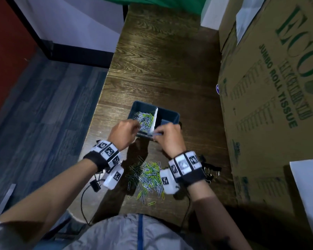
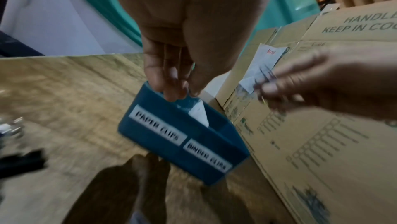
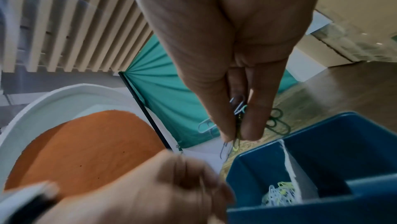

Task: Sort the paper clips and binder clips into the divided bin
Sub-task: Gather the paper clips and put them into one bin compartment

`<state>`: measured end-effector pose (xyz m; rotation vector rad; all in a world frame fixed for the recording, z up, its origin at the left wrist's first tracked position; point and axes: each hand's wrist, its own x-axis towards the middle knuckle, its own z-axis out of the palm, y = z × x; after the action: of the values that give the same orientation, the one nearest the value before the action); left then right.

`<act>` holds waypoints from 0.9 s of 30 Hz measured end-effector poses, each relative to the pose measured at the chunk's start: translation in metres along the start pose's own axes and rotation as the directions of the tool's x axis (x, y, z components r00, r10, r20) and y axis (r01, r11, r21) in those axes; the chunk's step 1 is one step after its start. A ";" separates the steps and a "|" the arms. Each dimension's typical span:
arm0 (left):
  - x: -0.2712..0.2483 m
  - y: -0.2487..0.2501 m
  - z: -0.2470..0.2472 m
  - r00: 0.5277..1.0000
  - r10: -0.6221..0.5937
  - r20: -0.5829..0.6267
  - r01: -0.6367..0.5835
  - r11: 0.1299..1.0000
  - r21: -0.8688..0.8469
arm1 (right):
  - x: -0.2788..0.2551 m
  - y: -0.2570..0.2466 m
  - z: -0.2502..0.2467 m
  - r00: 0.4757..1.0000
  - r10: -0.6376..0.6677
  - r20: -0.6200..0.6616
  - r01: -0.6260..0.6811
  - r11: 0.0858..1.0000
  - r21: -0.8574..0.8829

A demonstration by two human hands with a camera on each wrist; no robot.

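Observation:
A blue divided bin [image 1: 171,112] stands on the wooden table, with a white divider [image 1: 155,118] across it. Its front carries the labels "PAPER CLIPS" [image 2: 159,125] and "BINDER CLIPS" [image 2: 207,155]. The left compartment holds several paper clips [image 1: 144,119]; the right one looks bare. My right hand [image 3: 236,136] pinches a small bunch of paper clips [image 3: 238,108] at the bin's near rim. My left hand [image 2: 184,90] hovers over the paper clip compartment with fingertips brought together; what it holds is hidden. A loose pile of paper clips [image 1: 148,175] lies between my wrists.
Black binder clips lie by my left wrist [image 1: 96,184] and behind my right wrist [image 1: 209,168]. A large cardboard box [image 1: 269,87] walls off the right side, close to the bin. The table's left edge [image 1: 105,83] drops to the floor. Bare wood [image 1: 161,60] stretches beyond the bin.

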<state>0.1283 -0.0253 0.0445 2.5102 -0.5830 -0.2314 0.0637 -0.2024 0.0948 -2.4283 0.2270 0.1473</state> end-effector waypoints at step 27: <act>-0.103 -0.003 0.118 0.771 0.158 0.617 -0.288 0.950 0.116 | -0.106 0.105 0.105 0.924 0.201 0.326 -0.063 0.919 -0.388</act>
<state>0.0046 -0.0321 -0.0511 2.5037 -1.2098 -0.9487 -0.0664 -0.2002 -0.0332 -2.6976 0.2137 0.7559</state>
